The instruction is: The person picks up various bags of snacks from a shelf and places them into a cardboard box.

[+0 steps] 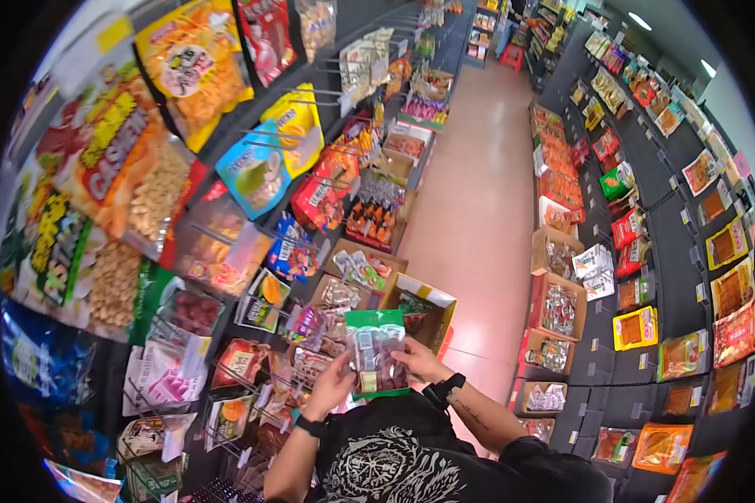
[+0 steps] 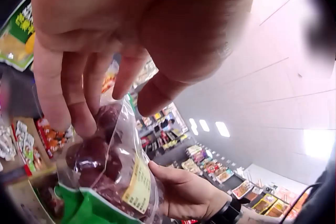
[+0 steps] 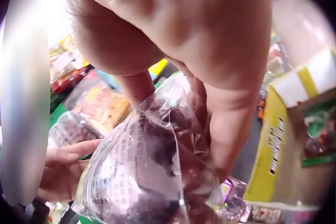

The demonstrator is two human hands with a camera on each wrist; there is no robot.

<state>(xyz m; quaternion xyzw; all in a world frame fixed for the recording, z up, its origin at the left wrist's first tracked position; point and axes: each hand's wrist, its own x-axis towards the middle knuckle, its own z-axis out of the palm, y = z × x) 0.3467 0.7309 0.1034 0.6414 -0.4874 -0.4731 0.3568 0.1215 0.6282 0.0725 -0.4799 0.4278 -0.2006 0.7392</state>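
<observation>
Between both hands, in front of the black shirt, is a clear bag of dark red dried fruit (image 1: 379, 356) with green ends and a pale label. The left hand (image 1: 333, 386) holds its left edge, with thumb and fingers on either side in the left wrist view. On the opposite edge the right hand (image 1: 421, 360) pinches the bag, thumb on one face and fingers (image 3: 228, 129) on the other. Through the clear film the round, wrinkled fruit (image 2: 92, 158) shows. Just beyond the bag stands an open yellow-edged carton (image 1: 432, 306) with a similar green-topped bag inside.
Hanging snack packets (image 1: 256, 168) crowd the shelf on the left, with metal hooks sticking out. Boxes of small packets (image 1: 554, 306) line the base of the right shelf (image 1: 591, 369). A pink floor aisle (image 1: 474, 168) runs between them toward a red stool (image 1: 512, 56).
</observation>
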